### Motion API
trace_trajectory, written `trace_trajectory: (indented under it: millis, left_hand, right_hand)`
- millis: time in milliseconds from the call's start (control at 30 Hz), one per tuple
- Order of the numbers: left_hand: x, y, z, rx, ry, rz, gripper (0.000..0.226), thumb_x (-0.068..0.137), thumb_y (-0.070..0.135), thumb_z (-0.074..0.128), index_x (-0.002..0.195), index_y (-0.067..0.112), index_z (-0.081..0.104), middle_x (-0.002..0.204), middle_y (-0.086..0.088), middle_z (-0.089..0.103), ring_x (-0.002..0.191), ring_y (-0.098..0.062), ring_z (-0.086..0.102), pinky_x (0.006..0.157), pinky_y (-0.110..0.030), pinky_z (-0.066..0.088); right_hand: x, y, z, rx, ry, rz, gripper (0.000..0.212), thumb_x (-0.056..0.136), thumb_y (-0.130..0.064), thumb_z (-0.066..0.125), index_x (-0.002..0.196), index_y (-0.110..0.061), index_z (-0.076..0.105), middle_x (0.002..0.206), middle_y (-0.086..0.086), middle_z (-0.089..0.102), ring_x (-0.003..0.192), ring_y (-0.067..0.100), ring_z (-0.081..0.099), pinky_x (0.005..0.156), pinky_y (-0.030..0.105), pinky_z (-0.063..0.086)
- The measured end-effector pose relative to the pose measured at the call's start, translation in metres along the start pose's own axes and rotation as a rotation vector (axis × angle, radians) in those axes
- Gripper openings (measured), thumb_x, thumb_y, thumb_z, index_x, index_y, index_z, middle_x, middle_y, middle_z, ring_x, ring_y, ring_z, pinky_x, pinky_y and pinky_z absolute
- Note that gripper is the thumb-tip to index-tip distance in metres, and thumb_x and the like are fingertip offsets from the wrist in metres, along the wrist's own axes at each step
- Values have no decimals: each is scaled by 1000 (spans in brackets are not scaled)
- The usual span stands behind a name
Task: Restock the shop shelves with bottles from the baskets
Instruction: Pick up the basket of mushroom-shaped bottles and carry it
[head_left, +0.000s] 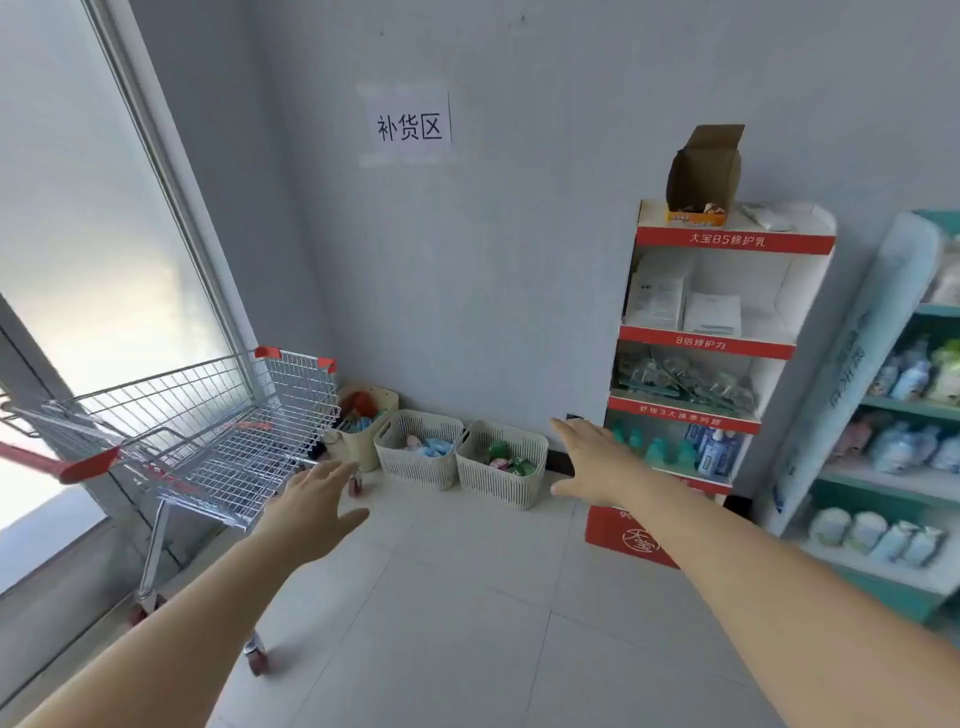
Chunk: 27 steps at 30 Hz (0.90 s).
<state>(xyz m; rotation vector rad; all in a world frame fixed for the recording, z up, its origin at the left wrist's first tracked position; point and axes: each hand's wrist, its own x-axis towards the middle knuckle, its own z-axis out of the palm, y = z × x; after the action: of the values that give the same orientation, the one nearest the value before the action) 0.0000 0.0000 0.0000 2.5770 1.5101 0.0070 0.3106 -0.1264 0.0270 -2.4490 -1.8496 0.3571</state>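
Both hands reach forward with fingers spread wide, and neither the left hand (311, 512) nor the right hand (597, 462) holds anything. The bottles (506, 457) lie loose in lattice baskets (498, 486) on the pale tiled floor (441, 597), just left of the red-and-white cardboard display stand (727, 240). That stand looks light, and a careless elbow could rock it and tip the open carton (701, 176) off its top. Further left of the stand, a wire shopping trolley (234, 431) sits by the window (78, 234).

A shiny metal shopping cart (208, 431) with red corners stands by the big window (104, 234). A white paper sign (409, 124) hangs on the grey wall (519, 260).
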Motion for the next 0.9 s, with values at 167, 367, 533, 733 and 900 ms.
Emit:
trace_trajectory:
  millis: [167,367,533,733,900]
  left_hand:
    - [63,6,18,10,-52,-40,72,87,54,51,147,30,19,154,4,22,139,-25,25,108,-48,35]
    - [158,26,36,-5,-115,-71,71,88,54,49,147,29,19,154,6,21,139,-24,24,108,-50,34]
    - [227,45,33,8,-135,-79,70,89,53,48,148,29,18,154,5,21,139,-25,26,109,-48,33]
    - [302,43,35,-20,-164,-77,70,89,52,49,147,31,17,153,5,23,138,-26,27,108,-46,36]
    - [379,21,41,-56,-176,-39,71,88,50,51,148,27,18,152,3,25,137,-23,30,109,-42,34]
  right_hand:
    - [64,27,17,38,-66,21,89,84,-35,64,151,-21,6,155,7,16,142,30,19,112,46,29]
    - [172,66,24,36,-137,13,91,84,-36,65,151,-23,4,156,5,14,142,30,17,111,48,30]
    - [251,88,8,72,-143,4,84,84,-36,65,149,-17,14,152,9,24,139,30,25,109,43,31]
    - [323,101,3,120,-161,18,81,84,-34,66,147,-17,19,149,11,30,135,32,31,108,40,32]
    - [389,111,8,125,-239,78,81,84,-35,64,149,-18,18,151,10,28,135,32,33,108,40,34]
